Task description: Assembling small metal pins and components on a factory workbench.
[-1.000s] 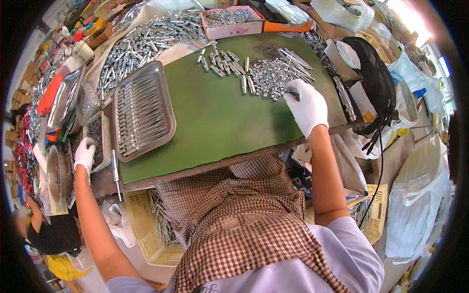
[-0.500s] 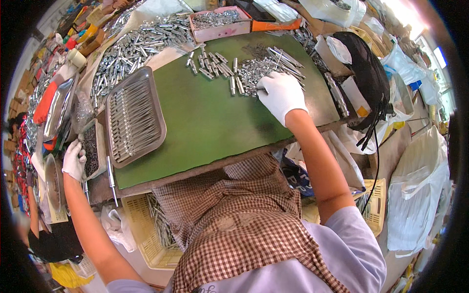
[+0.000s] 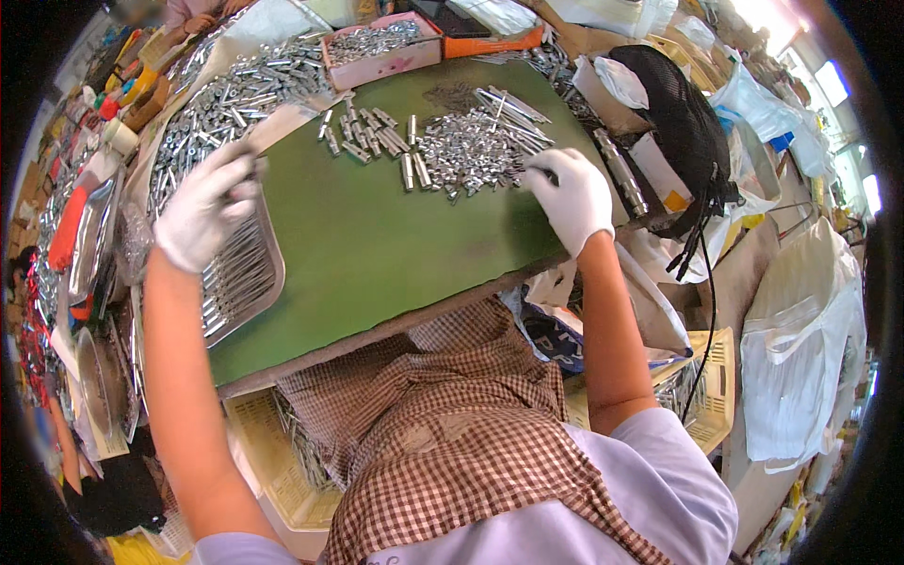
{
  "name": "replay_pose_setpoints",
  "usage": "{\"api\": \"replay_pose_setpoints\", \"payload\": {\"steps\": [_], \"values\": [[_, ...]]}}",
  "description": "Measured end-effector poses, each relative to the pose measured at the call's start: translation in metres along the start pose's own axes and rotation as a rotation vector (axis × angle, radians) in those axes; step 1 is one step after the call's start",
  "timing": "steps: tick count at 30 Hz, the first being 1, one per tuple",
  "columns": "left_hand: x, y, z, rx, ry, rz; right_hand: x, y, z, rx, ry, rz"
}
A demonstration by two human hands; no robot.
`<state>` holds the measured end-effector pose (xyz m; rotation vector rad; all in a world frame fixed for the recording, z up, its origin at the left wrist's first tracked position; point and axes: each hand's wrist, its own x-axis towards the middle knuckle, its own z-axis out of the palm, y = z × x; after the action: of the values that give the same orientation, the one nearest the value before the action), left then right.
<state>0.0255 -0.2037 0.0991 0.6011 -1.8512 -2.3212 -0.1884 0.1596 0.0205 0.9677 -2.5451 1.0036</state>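
At the left of the frame, the gloved left hand (image 3: 202, 207) hangs over the upper end of a metal tray (image 3: 247, 273) filled with rows of thin metal rods; its fingers are curled, but whether they pinch anything cannot be told. The tray lies on the left edge of the green table (image 3: 377, 254). Above centre, short metal cylinders (image 3: 369, 137) lie loose, just left of a heap of small metal parts (image 3: 468, 151). At the heap's right edge, the gloved right hand (image 3: 573, 196) rests, fingers bent onto the parts, grasp unclear.
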Motion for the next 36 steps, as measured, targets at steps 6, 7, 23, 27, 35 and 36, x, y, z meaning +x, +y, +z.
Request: {"api": "replay_pose_setpoints", "payload": {"steps": [6,7,23,27,35,36], "values": [[0.068,-0.025,0.148,0.013,-0.414,-0.061,-0.014,0.008,0.008,-0.174,-0.093,0.031],[0.075,-0.031,0.166,-0.007,-0.423,-0.07,-0.013,0.007,0.011,-0.18,-0.087,0.023],[0.118,-0.103,0.252,1.074,-0.211,0.329,-0.036,0.025,0.004,0.067,0.204,0.09],[0.1,-0.112,0.279,1.422,-0.001,0.36,-0.039,0.026,0.01,-0.038,0.248,0.024],[0.092,-0.108,0.27,1.545,-0.019,0.6,-0.04,0.028,0.011,-0.062,0.253,0.008],[0.09,-0.105,0.268,1.544,-0.043,0.61,-0.04,0.028,0.011,-0.058,0.256,0.015]]}}
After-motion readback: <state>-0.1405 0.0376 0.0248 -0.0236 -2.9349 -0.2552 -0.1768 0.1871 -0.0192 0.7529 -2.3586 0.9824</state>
